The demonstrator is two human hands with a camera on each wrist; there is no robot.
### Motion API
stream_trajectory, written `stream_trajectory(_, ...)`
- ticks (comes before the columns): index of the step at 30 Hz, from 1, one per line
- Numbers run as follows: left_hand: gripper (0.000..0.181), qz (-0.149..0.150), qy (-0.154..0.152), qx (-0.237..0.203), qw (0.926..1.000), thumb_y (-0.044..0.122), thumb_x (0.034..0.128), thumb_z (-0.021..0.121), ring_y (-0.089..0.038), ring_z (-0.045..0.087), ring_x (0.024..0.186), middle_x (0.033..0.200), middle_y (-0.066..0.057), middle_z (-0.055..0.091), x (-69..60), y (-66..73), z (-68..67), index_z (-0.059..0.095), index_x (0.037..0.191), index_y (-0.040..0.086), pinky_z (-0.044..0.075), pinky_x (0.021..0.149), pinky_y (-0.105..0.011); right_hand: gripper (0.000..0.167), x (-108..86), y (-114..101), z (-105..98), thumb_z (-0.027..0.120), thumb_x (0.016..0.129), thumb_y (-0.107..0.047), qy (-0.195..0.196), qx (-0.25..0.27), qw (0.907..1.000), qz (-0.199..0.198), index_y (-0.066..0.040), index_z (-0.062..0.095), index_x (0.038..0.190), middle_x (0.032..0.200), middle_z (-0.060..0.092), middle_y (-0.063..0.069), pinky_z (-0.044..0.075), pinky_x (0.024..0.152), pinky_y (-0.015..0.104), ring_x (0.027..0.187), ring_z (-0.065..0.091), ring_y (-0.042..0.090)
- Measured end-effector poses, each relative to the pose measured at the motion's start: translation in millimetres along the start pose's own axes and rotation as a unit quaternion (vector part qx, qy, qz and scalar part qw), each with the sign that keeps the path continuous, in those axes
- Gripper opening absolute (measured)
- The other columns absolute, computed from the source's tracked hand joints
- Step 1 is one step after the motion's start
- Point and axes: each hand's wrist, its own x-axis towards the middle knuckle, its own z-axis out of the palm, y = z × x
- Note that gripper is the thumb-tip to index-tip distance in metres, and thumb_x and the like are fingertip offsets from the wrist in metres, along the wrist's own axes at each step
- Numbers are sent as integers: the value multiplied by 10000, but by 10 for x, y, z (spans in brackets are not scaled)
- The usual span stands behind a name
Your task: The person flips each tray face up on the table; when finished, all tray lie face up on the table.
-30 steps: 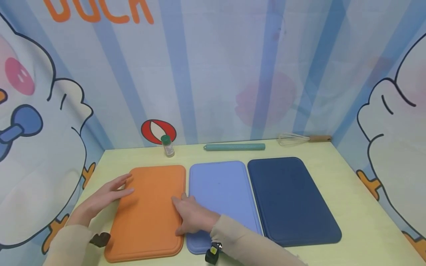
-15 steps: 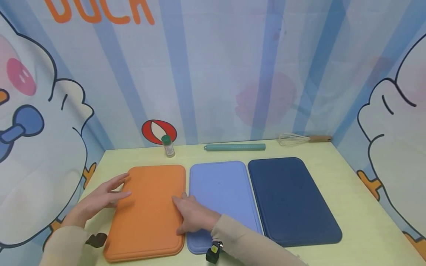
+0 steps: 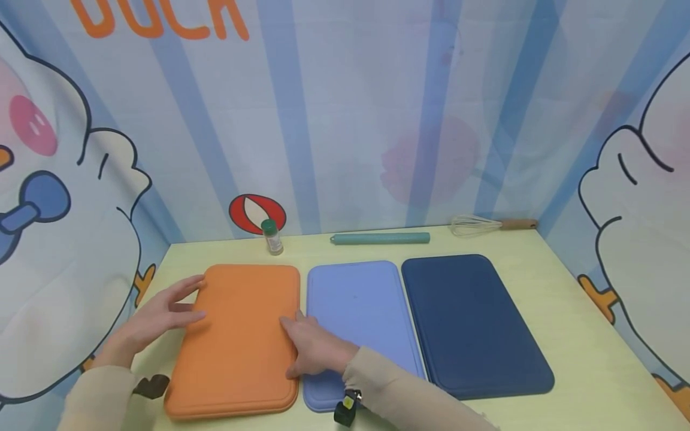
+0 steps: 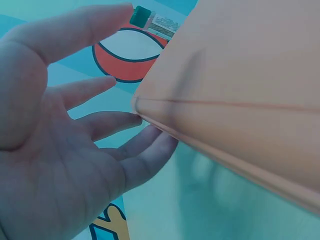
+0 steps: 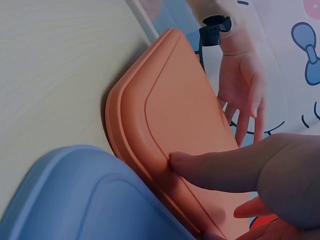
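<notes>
An orange rectangular tray (image 3: 242,341), upside down by its look, lies at the left with its left edge raised a little. My left hand (image 3: 153,323) is at that edge; in the left wrist view, fingertips (image 4: 162,142) touch the underside of its rim while the thumb stays apart above. My right hand (image 3: 318,347) rests on the tray's right edge. In the right wrist view its thumb (image 5: 215,167) presses on the upper face; other fingertips are partly hidden. A light blue tray (image 3: 361,311) lies under my right wrist.
A dark blue tray (image 3: 474,323) lies at the right. Along the back stand or lie a green-capped spice jar (image 3: 273,239), a teal rod like a rolling pin (image 3: 380,238) and a whisk (image 3: 490,225). Patterned cloth (image 3: 350,120) hangs behind the pale table (image 3: 587,353).
The orange tray's left side has risen slightly and shifted left. My left hand has moved a little left and up with it; the right hand has barely moved.
</notes>
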Motion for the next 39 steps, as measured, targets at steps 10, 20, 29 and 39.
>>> stream_trajectory(10, 852, 26, 212, 221, 9995, 248, 1005, 736, -542, 461, 1404, 1698, -244, 264, -66, 91, -96, 238, 1675, 79, 526, 913, -221, 1053, 14, 16, -4, 946, 799, -256, 54, 194, 9998, 47, -77, 338, 1640, 1693, 246, 273, 366, 1227, 430, 1538, 328, 416)
stream_trajectory(20, 746, 238, 230, 165, 9993, 238, 1018, 721, -516, 483, 1398, 1646, -237, 383, -116, 132, -133, 345, 1638, 65, 534, 922, -197, 1064, 38, 35, -2, 942, 805, -267, 103, 261, 9996, 79, -66, 321, 1645, 1699, 242, 260, 359, 1231, 411, 1544, 334, 381)
stream_trajectory(29, 745, 446, 299, 220, 9983, 210, 999, 747, -184, 597, 1329, 1636, -208, 415, -136, 161, -147, 373, 1636, 108, 537, 941, -211, 1073, 80, 57, -1, 949, 797, -252, 115, 382, 9991, 150, -60, 319, 1645, 1708, 231, 247, 338, 1243, 409, 1554, 320, 358)
stream_trajectory(39, 720, 477, 301, -17, 9984, 209, 1016, 725, -16, 646, 1128, 1622, 1, 455, -163, 206, -164, 378, 1632, 72, 572, 908, -245, 1072, 74, 65, -26, 952, 788, -235, 168, 386, 9991, 26, -34, 326, 1635, 1691, 269, 256, 323, 1250, 376, 1557, 324, 336)
